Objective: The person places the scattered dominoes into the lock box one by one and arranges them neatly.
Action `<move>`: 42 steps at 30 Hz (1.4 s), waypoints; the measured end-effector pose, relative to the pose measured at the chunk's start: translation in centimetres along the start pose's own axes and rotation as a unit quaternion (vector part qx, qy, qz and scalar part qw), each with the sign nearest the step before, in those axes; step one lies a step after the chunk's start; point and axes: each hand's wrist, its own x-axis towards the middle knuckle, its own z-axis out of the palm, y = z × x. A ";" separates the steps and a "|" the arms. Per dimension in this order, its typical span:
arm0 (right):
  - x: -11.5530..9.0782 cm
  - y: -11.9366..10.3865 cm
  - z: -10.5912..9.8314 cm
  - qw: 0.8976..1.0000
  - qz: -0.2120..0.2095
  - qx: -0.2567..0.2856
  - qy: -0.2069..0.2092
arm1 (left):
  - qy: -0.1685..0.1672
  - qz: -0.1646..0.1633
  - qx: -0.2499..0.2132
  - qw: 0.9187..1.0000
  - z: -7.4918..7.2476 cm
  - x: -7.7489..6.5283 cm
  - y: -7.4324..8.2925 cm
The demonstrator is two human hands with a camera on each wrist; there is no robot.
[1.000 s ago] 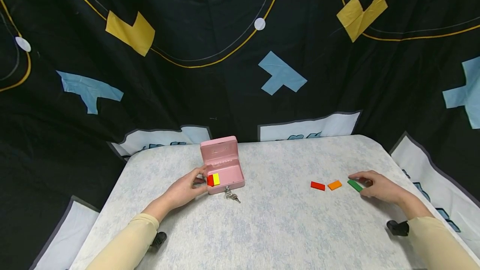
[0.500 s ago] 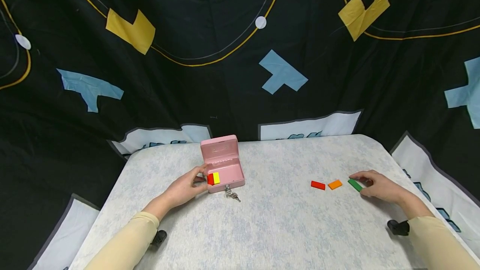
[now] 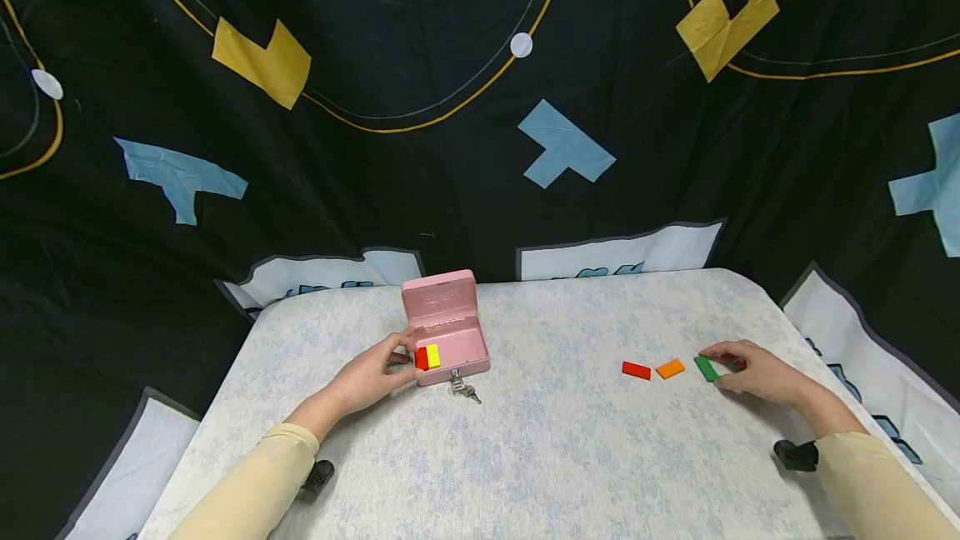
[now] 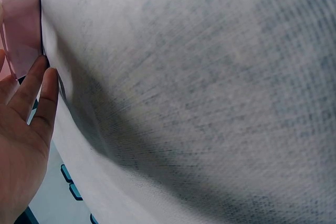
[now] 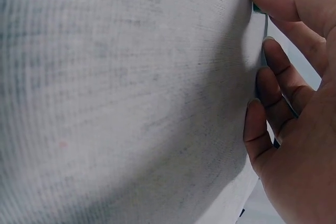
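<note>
On the left of the table stands a pink cash box (image 3: 461,347), lid raised, holding a red block (image 3: 422,359) and a yellow block (image 3: 432,356) side by side at its left end. My left hand (image 3: 369,379) grips the box's left side, thumb at the front corner and forefinger farther back; in the left wrist view only a corner of the box shows beside the fingers. Far to the right, my right hand (image 3: 765,373) pinches a green block (image 3: 706,368) between thumb and forefinger, low over the table. The right wrist view shows the thumb covering part of that block.
An orange block (image 3: 670,369) and another red block (image 3: 636,371) lie in a row left of the right hand. Keys (image 3: 467,391) hang from the lock at the box's front. Behind the table (image 3: 555,440) hangs a black patterned curtain (image 3: 420,190).
The green block has turned slightly and its near end has shifted left, with the right thumb moving along. The left hand and the box have stayed in place.
</note>
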 end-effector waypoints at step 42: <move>-0.1 -0.3 0.5 0.999 0.010 0.005 0.046 | 0.004 -0.011 0.003 1.000 0.0 0.0 0.1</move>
